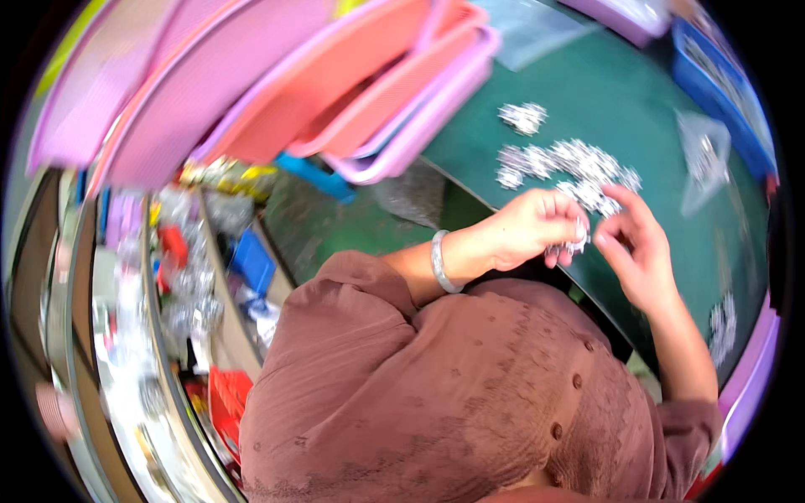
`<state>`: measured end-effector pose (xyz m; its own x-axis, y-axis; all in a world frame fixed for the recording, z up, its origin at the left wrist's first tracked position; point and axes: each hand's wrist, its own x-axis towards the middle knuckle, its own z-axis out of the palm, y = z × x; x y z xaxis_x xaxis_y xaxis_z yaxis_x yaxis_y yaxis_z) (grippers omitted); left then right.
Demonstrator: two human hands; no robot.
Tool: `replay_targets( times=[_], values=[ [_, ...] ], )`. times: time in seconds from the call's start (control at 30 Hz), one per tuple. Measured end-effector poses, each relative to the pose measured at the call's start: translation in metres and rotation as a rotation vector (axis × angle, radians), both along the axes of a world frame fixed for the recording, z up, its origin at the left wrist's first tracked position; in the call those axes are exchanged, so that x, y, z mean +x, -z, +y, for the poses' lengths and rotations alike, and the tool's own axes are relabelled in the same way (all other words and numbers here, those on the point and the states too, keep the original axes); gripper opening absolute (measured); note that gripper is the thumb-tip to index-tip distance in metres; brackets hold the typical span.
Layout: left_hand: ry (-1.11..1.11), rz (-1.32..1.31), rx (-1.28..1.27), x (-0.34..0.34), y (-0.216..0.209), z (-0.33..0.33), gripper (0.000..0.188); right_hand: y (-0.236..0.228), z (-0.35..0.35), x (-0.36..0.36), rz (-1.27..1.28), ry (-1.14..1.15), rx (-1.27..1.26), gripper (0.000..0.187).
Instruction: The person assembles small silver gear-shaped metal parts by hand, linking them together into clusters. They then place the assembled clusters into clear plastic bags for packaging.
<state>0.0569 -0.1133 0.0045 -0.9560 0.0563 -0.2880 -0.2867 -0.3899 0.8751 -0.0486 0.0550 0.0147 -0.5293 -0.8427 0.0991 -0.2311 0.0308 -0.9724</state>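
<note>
Several small silver pieces (573, 246) sit in the left hand (530, 228), whose fingers are curled closed around them, just past the near edge of the green table (612, 92). The right hand (644, 256) is close beside it, palm turned toward the left; its thumb and index finger are bent, with a narrow gap between their tips, and no piece can be made out between them. Blur hides the exact shape of what the left fingers hold.

Just beyond both hands, a loose heap (583, 168) of similar silver pieces spreads over the table, with a smaller cluster (521, 118) lying apart on its far side. To the right, a clear plastic bag (703, 159) with silvery contents lies near a blue basket (728, 94). More pale pieces (723, 327) lie near the right edge of the table, beyond the right forearm.

A pale bracelet (443, 261) circles the left wrist, and the person wears a brown buttoned top (436, 386). Pink and orange baskets (335, 84) are stacked at the upper left.
</note>
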Motion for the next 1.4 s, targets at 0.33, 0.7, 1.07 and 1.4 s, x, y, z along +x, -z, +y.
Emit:
replay_targets(
  times=[0.33, 0.7, 1.07, 1.4],
  values=[
    [-0.834, -0.262, -0.213, 0.332, -0.074, -0.163, 0.026, 0.025, 0.008, 0.005, -0.180, -0.227, 0.032, 0.039],
    [-2.337, 0.373, -0.198, 0.622, -0.087, -0.148, 0.011, 0.032, 0.015, -0.004, -0.293, -0.213, -0.007, 0.037],
    [-1.443, -0.841, 0.296, 0.388, 0.199, -0.086, 0.004, 0.035, 0.016, -0.001, -0.266, -0.288, 0.006, 0.033],
    [-1.093, -0.764, -0.082, 0.331, 0.175, -0.118, 0.014, 0.038, 0.015, -0.001, -0.272, -0.312, 0.032, 0.033]
  ],
)
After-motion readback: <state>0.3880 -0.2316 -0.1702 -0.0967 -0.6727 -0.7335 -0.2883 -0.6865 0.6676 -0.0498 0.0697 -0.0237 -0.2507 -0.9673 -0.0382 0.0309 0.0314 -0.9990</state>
